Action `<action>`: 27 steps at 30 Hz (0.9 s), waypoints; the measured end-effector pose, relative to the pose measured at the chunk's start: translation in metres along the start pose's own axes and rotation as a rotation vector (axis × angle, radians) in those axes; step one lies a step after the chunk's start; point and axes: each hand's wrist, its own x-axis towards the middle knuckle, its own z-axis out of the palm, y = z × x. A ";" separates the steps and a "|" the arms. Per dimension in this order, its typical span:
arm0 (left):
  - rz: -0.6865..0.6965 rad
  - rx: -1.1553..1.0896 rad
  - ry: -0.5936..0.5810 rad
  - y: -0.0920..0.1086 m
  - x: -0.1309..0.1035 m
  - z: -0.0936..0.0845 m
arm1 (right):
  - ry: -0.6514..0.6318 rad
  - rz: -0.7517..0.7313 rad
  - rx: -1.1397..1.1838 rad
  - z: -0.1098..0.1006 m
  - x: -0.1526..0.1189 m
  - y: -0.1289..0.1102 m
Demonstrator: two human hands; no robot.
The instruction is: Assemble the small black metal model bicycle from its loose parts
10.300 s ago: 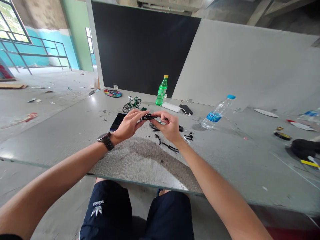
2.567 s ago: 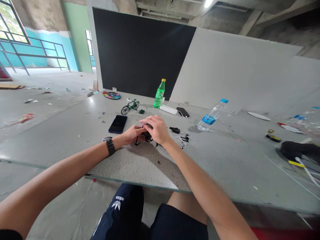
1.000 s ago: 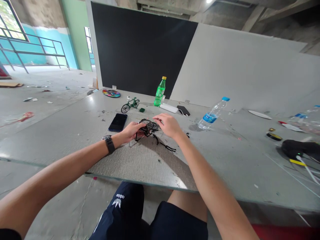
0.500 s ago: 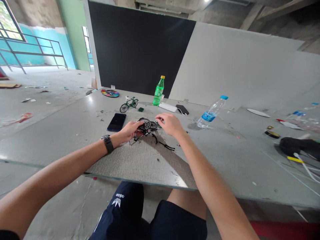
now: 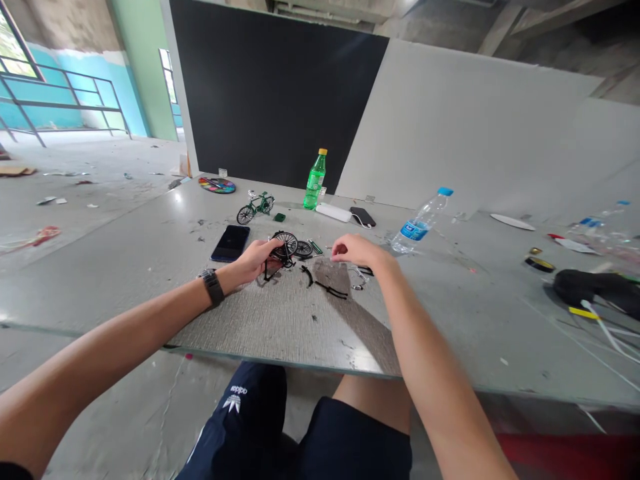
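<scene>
Lying within left grip [image 5: 262, 259]: wheel [image 5: 285, 245].

A green bottle with a yellow cap [image 5: 315, 180] stands near the black panel [image 5: 280, 87] — a colorful palette [image 5: 217, 185] lies farther left on the gray table [image 5: 150, 280]. A blue-capped clear bottle [image 5: 423, 221] is well apart from the dark phone [image 5: 231, 243] — and nearer the roll of tape [image 5: 540, 264].

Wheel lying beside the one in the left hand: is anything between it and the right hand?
Yes: a small green piece lies on the table between the right hand and that wheel, close beside the wheel.
</scene>
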 end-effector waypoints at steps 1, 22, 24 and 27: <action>0.004 -0.002 0.001 -0.001 0.000 0.000 | -0.027 0.013 -0.021 0.000 0.000 0.001; 0.149 -0.078 0.188 0.002 0.004 -0.002 | 0.247 -0.162 -0.083 0.018 0.004 -0.041; 0.135 -0.068 0.193 0.001 0.005 -0.002 | 0.347 -0.031 -0.214 0.019 0.006 -0.024; 0.122 -0.060 0.173 -0.001 0.005 -0.003 | 0.291 0.095 -0.303 0.025 0.010 0.004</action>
